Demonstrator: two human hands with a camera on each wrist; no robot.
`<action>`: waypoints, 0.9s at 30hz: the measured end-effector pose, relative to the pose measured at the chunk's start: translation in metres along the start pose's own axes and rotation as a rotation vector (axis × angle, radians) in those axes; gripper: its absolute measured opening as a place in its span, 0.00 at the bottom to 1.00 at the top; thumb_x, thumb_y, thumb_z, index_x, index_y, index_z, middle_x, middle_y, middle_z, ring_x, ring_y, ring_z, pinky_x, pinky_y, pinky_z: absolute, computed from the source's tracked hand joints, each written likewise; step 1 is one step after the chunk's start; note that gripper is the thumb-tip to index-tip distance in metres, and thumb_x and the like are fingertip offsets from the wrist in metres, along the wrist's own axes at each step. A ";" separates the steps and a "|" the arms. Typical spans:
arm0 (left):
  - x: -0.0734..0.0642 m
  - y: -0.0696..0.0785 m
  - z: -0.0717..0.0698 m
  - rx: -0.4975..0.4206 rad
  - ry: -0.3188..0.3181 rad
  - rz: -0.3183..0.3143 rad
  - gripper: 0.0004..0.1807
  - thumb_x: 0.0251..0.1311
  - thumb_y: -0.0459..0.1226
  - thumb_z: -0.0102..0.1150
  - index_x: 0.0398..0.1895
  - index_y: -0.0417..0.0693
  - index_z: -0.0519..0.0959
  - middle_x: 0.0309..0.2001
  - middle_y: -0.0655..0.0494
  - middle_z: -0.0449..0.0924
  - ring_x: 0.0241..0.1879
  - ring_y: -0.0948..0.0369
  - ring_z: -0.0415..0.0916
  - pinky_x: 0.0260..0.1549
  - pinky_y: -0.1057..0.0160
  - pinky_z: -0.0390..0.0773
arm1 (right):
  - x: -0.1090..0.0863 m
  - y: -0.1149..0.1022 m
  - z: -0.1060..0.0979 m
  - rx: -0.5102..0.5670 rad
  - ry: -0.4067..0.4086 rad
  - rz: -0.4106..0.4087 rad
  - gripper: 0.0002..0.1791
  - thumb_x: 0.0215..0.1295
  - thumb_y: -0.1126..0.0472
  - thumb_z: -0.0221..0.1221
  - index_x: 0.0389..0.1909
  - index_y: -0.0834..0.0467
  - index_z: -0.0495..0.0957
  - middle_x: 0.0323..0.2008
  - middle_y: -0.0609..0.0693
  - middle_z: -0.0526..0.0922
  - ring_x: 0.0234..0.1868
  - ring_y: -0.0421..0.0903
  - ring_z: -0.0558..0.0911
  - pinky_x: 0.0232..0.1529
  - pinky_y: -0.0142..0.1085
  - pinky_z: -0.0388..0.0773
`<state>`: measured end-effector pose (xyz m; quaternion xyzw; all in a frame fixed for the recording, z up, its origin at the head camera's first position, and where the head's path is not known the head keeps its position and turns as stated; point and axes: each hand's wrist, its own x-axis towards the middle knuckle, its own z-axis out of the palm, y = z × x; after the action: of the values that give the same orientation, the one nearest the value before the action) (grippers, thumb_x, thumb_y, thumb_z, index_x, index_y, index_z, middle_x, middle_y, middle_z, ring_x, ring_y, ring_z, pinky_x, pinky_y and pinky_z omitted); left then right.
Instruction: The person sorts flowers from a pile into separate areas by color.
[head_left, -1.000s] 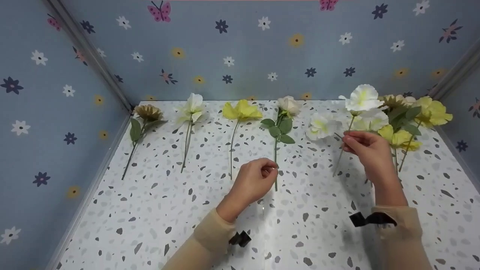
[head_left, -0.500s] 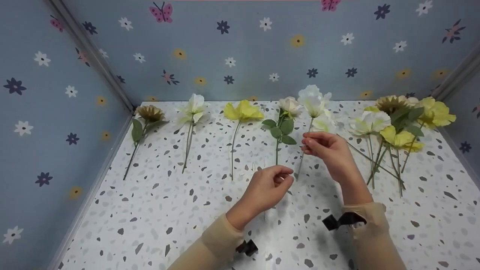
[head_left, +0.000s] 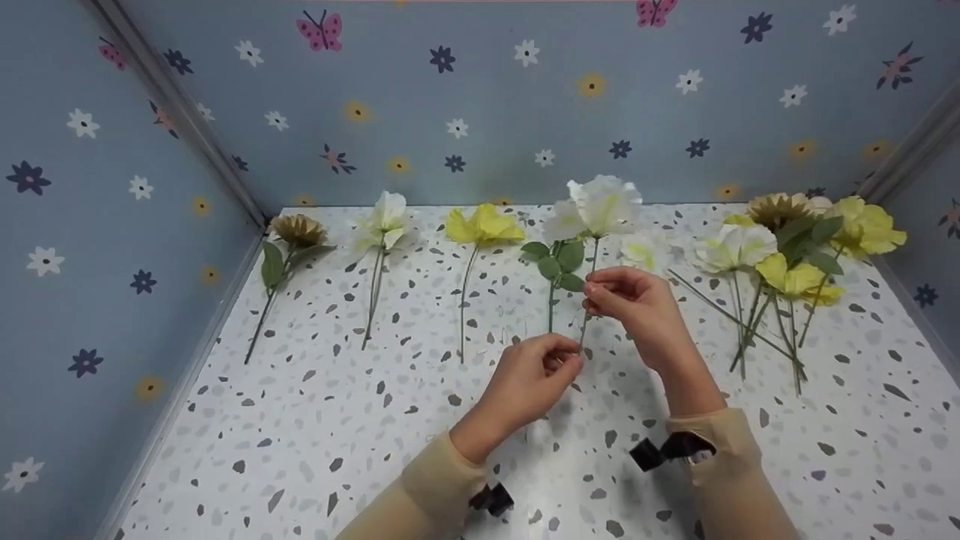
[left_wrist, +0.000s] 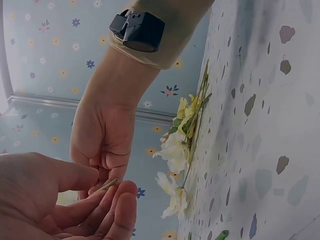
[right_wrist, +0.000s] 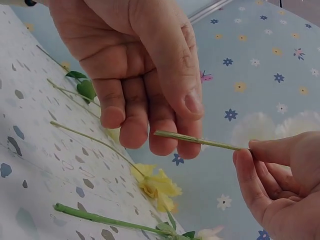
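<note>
In the head view my right hand (head_left: 637, 319) pinches the stem of a white flower (head_left: 604, 206) with a yellow-green centre, held upright above the table. My left hand (head_left: 529, 379) is at the stem's lower end. The right wrist view shows the bare stem end (right_wrist: 175, 136) reaching from the right fingers across the left fingertips, under the left thumb; the left fingers are loosely bent and not closed round it. Behind the white flower, a cream rose with green leaves (head_left: 551, 266) lies on the table, its bloom partly hidden.
Left of the rose lie a yellow flower (head_left: 484, 225), a white flower (head_left: 390, 214) and a brown flower (head_left: 296, 231), spaced in a row. Several mixed flowers overlap at the right, including a yellow one (head_left: 791, 277). Blue patterned panels (head_left: 510, 97) enclose the speckled table (head_left: 300, 450).
My right hand has brought the white flower leftward from the right-hand pile to in front of the rose. My left hand has shifted slightly right, away from the rose stem to the white flower's stem end.
</note>
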<state>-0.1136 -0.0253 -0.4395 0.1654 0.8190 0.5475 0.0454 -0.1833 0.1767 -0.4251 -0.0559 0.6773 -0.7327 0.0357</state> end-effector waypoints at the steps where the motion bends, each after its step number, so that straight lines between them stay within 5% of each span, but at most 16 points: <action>1: 0.000 0.000 0.000 -0.002 -0.001 -0.004 0.11 0.75 0.35 0.66 0.53 0.39 0.88 0.42 0.53 0.91 0.40 0.62 0.87 0.43 0.66 0.86 | 0.000 0.000 0.001 0.006 -0.001 -0.003 0.09 0.75 0.72 0.66 0.52 0.69 0.84 0.40 0.57 0.88 0.37 0.45 0.88 0.47 0.37 0.89; 12: 0.002 -0.003 0.001 -0.056 0.002 -0.047 0.10 0.74 0.32 0.65 0.52 0.39 0.88 0.40 0.47 0.91 0.35 0.64 0.87 0.37 0.66 0.86 | -0.001 0.000 0.005 0.031 -0.008 -0.021 0.11 0.74 0.74 0.66 0.52 0.75 0.82 0.38 0.55 0.89 0.35 0.45 0.88 0.45 0.36 0.89; 19: 0.003 -0.003 -0.001 -0.072 0.015 -0.064 0.07 0.72 0.30 0.66 0.49 0.41 0.89 0.36 0.54 0.90 0.33 0.65 0.86 0.30 0.68 0.83 | -0.002 -0.001 0.009 0.001 -0.016 -0.021 0.11 0.74 0.73 0.66 0.53 0.73 0.82 0.39 0.56 0.88 0.37 0.45 0.88 0.48 0.38 0.89; 27: 0.003 -0.002 -0.010 -0.064 0.031 -0.027 0.06 0.71 0.29 0.67 0.45 0.42 0.90 0.37 0.52 0.91 0.34 0.58 0.88 0.30 0.69 0.82 | -0.005 -0.004 0.008 -0.034 -0.038 -0.020 0.12 0.75 0.69 0.67 0.54 0.71 0.83 0.41 0.56 0.88 0.38 0.47 0.89 0.49 0.40 0.89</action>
<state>-0.1191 -0.0339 -0.4370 0.1441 0.8039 0.5753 0.0452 -0.1774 0.1697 -0.4205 -0.0772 0.6882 -0.7203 0.0406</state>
